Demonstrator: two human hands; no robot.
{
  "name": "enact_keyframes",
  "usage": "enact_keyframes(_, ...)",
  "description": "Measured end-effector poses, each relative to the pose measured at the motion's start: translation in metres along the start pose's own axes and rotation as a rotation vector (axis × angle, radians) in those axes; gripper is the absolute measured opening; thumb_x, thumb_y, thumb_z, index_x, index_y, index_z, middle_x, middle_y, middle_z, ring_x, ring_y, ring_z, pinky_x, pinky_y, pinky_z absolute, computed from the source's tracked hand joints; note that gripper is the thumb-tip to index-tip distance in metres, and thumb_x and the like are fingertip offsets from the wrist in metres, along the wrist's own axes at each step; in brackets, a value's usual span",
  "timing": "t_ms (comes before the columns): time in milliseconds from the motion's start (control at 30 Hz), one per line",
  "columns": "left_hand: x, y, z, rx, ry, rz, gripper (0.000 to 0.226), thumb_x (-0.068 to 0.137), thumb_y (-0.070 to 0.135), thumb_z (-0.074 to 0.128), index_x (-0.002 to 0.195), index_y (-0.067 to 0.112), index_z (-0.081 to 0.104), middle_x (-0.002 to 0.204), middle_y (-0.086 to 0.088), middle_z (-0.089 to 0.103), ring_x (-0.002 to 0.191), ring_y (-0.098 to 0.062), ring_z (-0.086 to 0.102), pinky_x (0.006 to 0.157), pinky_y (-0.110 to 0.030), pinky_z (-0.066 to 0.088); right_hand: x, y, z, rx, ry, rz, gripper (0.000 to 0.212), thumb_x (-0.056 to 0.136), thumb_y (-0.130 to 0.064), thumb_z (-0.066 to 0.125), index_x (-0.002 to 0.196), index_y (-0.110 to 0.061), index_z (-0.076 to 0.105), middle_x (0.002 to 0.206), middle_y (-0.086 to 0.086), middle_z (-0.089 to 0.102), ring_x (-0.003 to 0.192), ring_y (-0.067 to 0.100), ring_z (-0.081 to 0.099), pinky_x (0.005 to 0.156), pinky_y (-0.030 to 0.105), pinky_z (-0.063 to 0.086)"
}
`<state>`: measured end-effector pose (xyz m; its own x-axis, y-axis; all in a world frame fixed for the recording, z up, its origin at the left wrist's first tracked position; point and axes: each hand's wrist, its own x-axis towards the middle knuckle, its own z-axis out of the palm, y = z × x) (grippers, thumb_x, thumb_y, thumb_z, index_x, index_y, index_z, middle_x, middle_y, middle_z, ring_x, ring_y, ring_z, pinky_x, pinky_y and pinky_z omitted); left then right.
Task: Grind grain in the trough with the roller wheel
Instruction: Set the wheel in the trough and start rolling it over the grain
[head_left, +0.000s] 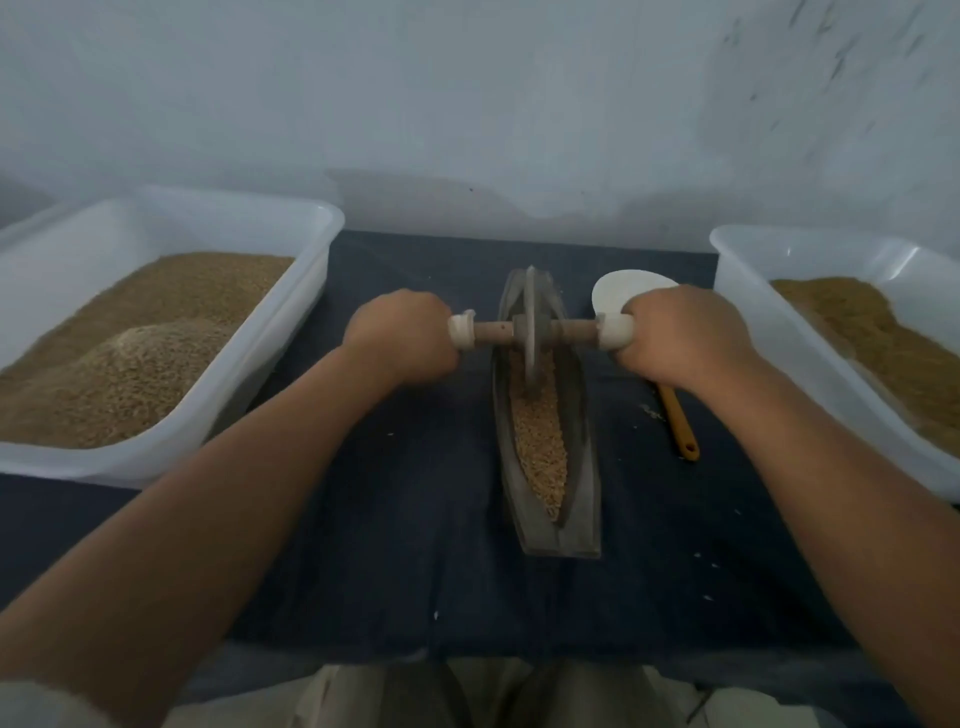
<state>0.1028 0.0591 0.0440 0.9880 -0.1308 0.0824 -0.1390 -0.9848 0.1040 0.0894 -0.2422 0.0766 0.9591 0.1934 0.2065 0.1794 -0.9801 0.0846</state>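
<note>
So here both hands are on the axle (493, 331), one fist at each pale end grip. The left hand (400, 335) and right hand (680, 338) have their fingers curled tight round the grips, not spread at all, though I mostly see the backs of the hands, so I can't tell exactly how the fingertips sit. The roller wheel (530, 364) stands upright between the two fists, down in the trough (584, 488), roughly at its far half. The grain (540, 441) fills the channel from the wheel back toward the person, and to me it looks like whole kernels, no flour-ish powder that I can make out. So I'd say the grinding is on but nowhere near done, with plenty of passes left along the near stretch. What's under and beyond the wheel is hidden. Just past the right knuckles there's a white scoop (623, 293) lying on the dark cloth (415, 519). Outside each fist sits a plastic tub of grain, the left tub (280, 332) and the right tub (743, 275).
</note>
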Motion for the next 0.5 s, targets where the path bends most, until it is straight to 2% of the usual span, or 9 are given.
enact_keyframes(33, 0.008, 0.001, 0.0, -0.004, 0.011, -0.008, 0.028, 0.081, 0.049, 0.06, 0.07, 0.023, 0.062, 0.072, 0.004, 0.063, 0.064, -0.019, 0.061, 0.056, -0.031, 0.046, 0.004, -0.004, 0.001, -0.01, 0.062, -0.01, 0.025, 0.078, -0.037, 0.065, 0.06, -0.025, 0.054, 0.057, -0.005, 0.055, 0.052, 0.016, 0.05, 0.048, 0.027, 0.037)
enact_keyframes(100, 0.009, 0.002, -0.001, -0.001, 0.01, 0.006, 0.027, 0.083, 0.047, 0.061, 0.07, 0.024, 0.063, 0.069, 0.004, 0.063, 0.062, -0.018, 0.061, 0.052, -0.029, 0.042, 0.007, -0.006, -0.002, -0.013, 0.045, 0.007, 0.025, 0.081, -0.035, 0.066, 0.061, -0.025, 0.056, 0.06, -0.005, 0.056, 0.054, 0.016, 0.051, 0.049, 0.026, 0.034)
enact_keyframes(200, -0.026, 0.001, -0.004, 0.052, 0.01, 0.108, 0.025, 0.082, 0.047, 0.061, 0.067, 0.027, 0.059, 0.064, 0.008, 0.059, 0.058, -0.014, 0.057, 0.049, -0.027, 0.036, -0.018, 0.004, -0.008, 0.009, -0.21, 0.006, 0.019, 0.083, -0.039, 0.064, 0.07, -0.026, 0.063, 0.072, -0.005, 0.065, 0.066, 0.014, 0.058, 0.053, 0.03, 0.042)
enact_keyframes(267, -0.059, -0.005, -0.002, 0.094, 0.076, 0.208, 0.026, 0.079, 0.051, 0.057, 0.064, 0.03, 0.054, 0.059, 0.011, 0.054, 0.052, -0.01, 0.052, 0.046, -0.025, 0.031, -0.05, 0.012, -0.013, 0.078, -0.324, -0.04, 0.014, 0.075, -0.044, 0.066, 0.073, -0.03, 0.064, 0.068, -0.007, 0.065, 0.064, 0.009, 0.061, 0.055, 0.033, 0.051)
enact_keyframes(333, -0.085, -0.008, -0.002, 0.13, 0.172, 0.278, 0.028, 0.076, 0.052, 0.056, 0.059, 0.031, 0.047, 0.051, 0.013, 0.046, 0.043, -0.006, 0.044, 0.043, -0.021, 0.024, -0.073, 0.017, -0.018, 0.125, -0.374, -0.07, 0.017, 0.069, -0.05, 0.066, 0.071, -0.033, 0.065, 0.064, -0.009, 0.065, 0.059, 0.004, 0.061, 0.055, 0.032, 0.053)
enact_keyframes(400, -0.084, -0.009, -0.002, 0.164, 0.213, 0.288, 0.03, 0.074, 0.05, 0.058, 0.056, 0.031, 0.044, 0.047, 0.013, 0.043, 0.04, -0.006, 0.04, 0.043, -0.019, 0.021, -0.073, 0.017, -0.014, 0.136, -0.372, -0.053, 0.018, 0.073, -0.05, 0.068, 0.07, -0.032, 0.065, 0.063, -0.01, 0.064, 0.06, 0.004, 0.061, 0.058, 0.033, 0.054)
enact_keyframes(500, -0.046, 0.0, -0.003, 0.14, 0.117, 0.15, 0.03, 0.081, 0.049, 0.058, 0.061, 0.028, 0.053, 0.057, 0.01, 0.053, 0.05, -0.012, 0.052, 0.047, -0.024, 0.033, -0.047, 0.008, 0.004, 0.075, -0.155, 0.016, 0.024, 0.081, -0.049, 0.068, 0.069, -0.03, 0.06, 0.066, -0.007, 0.061, 0.065, 0.015, 0.059, 0.061, 0.036, 0.054)
